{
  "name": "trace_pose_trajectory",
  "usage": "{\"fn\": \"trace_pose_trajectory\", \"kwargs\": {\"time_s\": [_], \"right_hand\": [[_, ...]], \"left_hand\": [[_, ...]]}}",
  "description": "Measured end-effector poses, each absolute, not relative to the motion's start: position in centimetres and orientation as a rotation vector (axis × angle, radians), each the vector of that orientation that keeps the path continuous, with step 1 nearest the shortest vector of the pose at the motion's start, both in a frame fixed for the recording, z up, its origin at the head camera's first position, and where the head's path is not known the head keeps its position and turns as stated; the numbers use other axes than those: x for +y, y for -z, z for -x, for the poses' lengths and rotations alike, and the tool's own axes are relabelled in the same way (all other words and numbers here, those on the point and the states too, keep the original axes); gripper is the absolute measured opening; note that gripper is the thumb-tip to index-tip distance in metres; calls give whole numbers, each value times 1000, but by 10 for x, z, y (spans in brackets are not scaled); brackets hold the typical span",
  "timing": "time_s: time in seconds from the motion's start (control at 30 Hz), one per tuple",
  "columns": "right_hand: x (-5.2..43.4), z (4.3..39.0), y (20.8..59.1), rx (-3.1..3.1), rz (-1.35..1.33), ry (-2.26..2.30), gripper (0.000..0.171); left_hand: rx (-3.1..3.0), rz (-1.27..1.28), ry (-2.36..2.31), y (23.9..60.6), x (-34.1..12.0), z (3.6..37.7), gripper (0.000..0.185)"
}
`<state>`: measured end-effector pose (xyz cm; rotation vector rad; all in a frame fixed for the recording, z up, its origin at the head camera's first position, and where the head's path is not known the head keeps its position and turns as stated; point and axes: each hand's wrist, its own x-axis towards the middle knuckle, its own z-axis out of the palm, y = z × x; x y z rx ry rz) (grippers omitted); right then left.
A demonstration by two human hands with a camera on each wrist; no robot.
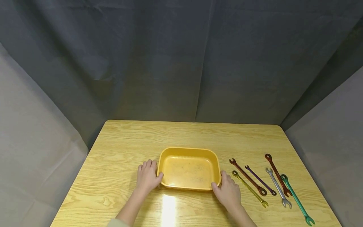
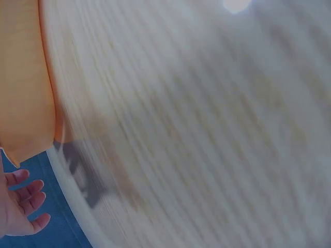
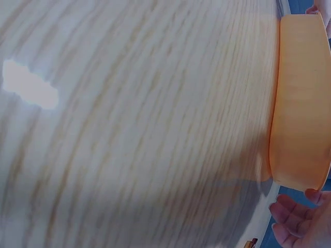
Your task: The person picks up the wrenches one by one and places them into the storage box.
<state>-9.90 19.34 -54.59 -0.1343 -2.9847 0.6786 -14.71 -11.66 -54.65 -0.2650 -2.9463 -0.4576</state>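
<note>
A yellow rectangular plastic bin (image 1: pixel 188 171) with nothing in it sits on the wooden table in the head view. At its left end is my left hand (image 1: pixel 147 176), thumb over the rim and fingers along the outer wall. My right hand (image 1: pixel 228 192) holds the near right corner, its thumb lapping over the rim. In the left wrist view the bin's side wall (image 2: pixel 26 77) fills the upper left, and the left hand's fingers (image 2: pixel 32 202) show below it. The right wrist view has the right hand (image 3: pixel 305 219) at the end of the bin (image 3: pixel 300 103).
Several combination wrenches lie right of the bin: two reddish-brown wrenches, one near the bin (image 1: pixel 248 177) and one farther right (image 1: pixel 276 171), a purple wrench (image 1: pixel 261 180), a yellow wrench (image 1: pixel 249 188), a silver wrench (image 1: pixel 279 188) and a green wrench (image 1: pixel 296 198). A dark curtain (image 1: pixel 170 63) hangs behind the table.
</note>
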Motion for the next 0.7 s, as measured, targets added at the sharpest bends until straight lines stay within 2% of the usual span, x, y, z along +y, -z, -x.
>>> {"fn": "trace_pose_trajectory", "kwargs": {"time_s": [0.17, 0.53, 0.7], "right_hand": [[194, 99, 546, -2985, 145, -709, 47], [197, 99, 539, -3026, 138, -712, 54], [207, 97, 533, -2982, 124, -755, 48]], "left_hand": [[-3019, 299, 458, 550, -116, 152, 54], [-3091, 315, 499, 550, -111, 153, 46], [-3097, 308, 487, 550, -111, 153, 45]]}}
